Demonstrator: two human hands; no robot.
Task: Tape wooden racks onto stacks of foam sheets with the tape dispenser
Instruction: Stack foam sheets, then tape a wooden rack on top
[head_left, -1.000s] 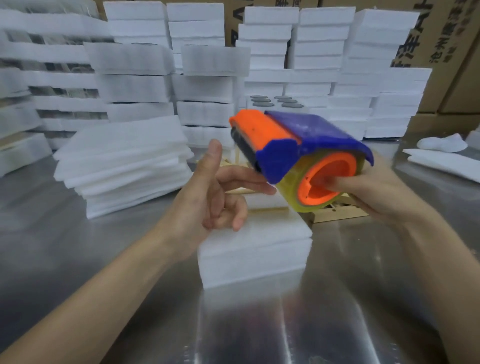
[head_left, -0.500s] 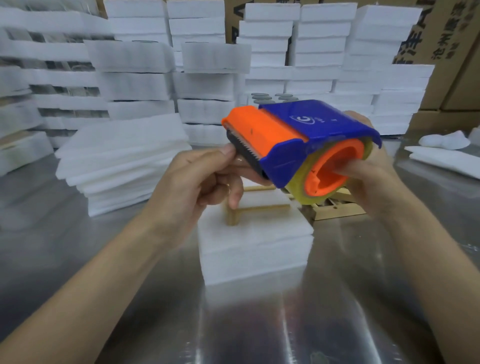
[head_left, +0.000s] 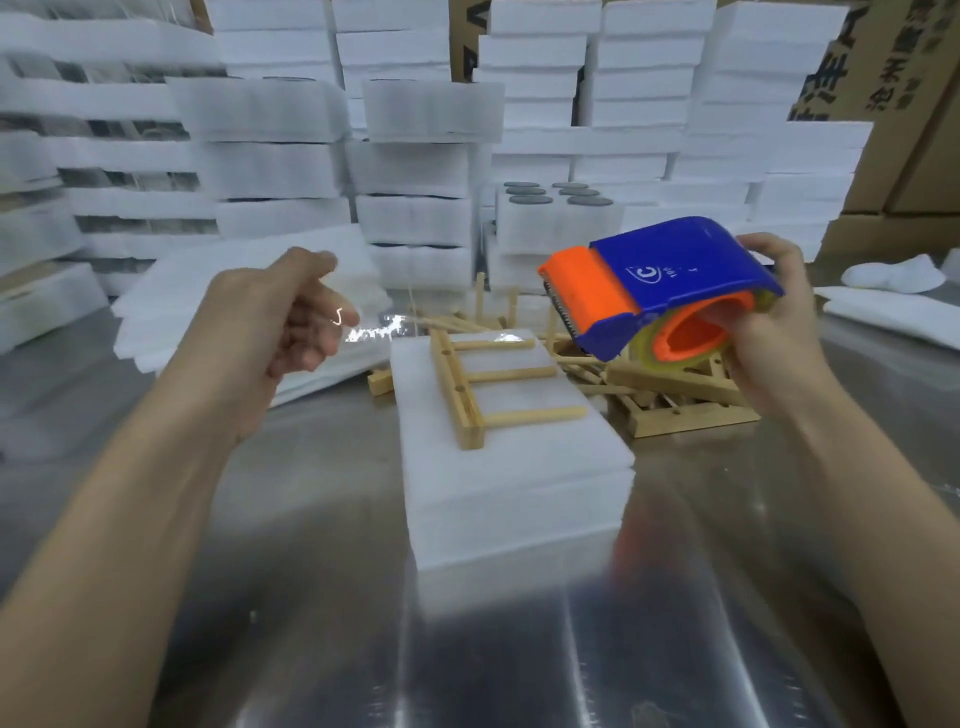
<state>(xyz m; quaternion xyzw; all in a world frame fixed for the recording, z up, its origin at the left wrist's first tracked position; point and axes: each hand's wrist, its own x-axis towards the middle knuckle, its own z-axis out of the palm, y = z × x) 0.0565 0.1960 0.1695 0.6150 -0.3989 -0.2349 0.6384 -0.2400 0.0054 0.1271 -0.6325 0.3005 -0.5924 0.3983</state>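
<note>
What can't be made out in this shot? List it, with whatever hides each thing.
All head view.
1. Left hand: motion-blurred; whether it pinches tape is unclear, only glints show beside it.
2. Tape roll: mostly hidden by the tape dispenser and right hand.
3. Loose wooden racks: partly behind the tape dispenser; count unclear.
4. Cardboard box print: cut off by the top edge.
</note>
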